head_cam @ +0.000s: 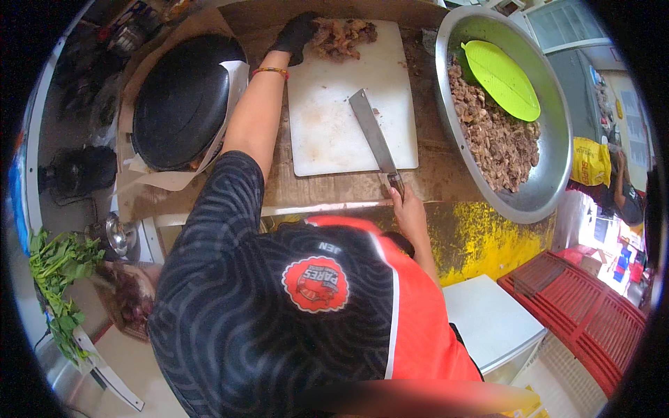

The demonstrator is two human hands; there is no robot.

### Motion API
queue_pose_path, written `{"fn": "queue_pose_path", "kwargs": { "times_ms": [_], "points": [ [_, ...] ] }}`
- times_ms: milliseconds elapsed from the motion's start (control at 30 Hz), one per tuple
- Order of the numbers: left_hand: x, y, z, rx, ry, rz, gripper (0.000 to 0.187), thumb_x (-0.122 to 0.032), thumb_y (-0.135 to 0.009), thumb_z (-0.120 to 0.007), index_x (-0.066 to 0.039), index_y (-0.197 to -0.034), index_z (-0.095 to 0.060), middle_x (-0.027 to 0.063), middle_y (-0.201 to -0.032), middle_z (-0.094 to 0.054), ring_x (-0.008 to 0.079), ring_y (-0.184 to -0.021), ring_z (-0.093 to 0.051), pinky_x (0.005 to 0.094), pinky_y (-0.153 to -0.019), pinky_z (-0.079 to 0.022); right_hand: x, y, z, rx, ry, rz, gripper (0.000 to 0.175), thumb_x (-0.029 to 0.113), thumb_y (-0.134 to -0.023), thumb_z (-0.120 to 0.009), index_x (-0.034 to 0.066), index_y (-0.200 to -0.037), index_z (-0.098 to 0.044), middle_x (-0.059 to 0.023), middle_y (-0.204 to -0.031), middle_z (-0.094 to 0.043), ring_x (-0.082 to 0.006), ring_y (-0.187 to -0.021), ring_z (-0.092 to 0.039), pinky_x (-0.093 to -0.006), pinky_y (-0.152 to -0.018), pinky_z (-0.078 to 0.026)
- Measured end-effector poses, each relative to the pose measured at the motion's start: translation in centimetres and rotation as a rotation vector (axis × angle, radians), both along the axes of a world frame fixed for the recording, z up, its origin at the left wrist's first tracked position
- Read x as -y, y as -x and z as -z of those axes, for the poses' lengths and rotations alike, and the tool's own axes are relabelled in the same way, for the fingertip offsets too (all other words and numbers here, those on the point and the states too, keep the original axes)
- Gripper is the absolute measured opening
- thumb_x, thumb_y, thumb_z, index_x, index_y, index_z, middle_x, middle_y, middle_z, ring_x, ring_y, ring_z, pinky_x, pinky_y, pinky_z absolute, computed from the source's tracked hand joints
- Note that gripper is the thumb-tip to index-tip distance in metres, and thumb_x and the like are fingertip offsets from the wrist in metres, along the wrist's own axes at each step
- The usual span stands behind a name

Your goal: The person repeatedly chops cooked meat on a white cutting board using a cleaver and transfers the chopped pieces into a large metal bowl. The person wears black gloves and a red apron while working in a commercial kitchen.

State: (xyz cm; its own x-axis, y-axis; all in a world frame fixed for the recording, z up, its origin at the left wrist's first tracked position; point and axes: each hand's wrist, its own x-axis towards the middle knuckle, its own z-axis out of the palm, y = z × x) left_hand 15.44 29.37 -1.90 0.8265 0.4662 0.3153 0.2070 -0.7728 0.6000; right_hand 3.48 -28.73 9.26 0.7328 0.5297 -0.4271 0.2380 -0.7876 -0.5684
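Observation:
A black glove covers my left hand [294, 39], which is at the left end of a heap of cooked meat [345, 39]. The fingers touch the meat, but how far they close on it is unclear. This meat rests at the far end of a white cutting board [324, 125] with small scraps and stains. My bare right hand [410, 211] grips the dark handle of a cleaver [373, 133] near the board's front right corner. Its broad blade slants over the board, tip pointing away from me. The cleaver's lower edge is next to a small crumb of meat.
A large metal basin [555, 157] at the right holds chopped meat [494, 141] and a green leaf-shaped plate [502, 81]. A round black lid or pan [183, 102] sits in a paper-lined carton at the left. Leafy greens [62, 292] hang lower left; red slatted furniture [580, 308] stands lower right.

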Motion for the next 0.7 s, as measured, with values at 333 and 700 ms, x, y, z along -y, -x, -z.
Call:
{"fn": "queue_pose_path", "kwargs": {
  "times_ms": [333,700],
  "points": [
    [15.5,11.5,-10.2,0.063,0.905,0.181,0.036,-0.018,-0.094,-0.064,-0.006,-0.129,-0.063,0.0096,-0.127,-0.069,0.0184,-0.111,-0.066,0.0294,-0.086,-0.053,0.7,-0.7,1.6,-0.004,-0.161,-0.052,0.043,0.041,-0.103,-0.053,-0.0001,-0.112,-0.055,-0.0352,-0.096,-0.066,-0.0551,-0.095,-0.062,-0.0602,-0.078,-0.047],
    [28.1,22.2,-2.4,0.194,0.371,-0.233,0.068,-0.004,-0.076,-0.08,-0.006,-0.138,-0.053,0.0145,-0.129,-0.06,0.0277,-0.11,-0.061,0.0389,-0.096,-0.051,0.6,-0.7,1.7,0.012,-0.097,-0.095,0.047,0.044,-0.104,-0.049,-0.0016,-0.118,-0.053,-0.0358,-0.096,-0.067,-0.0543,-0.095,-0.064,-0.0591,-0.079,-0.049]
  ]
}}
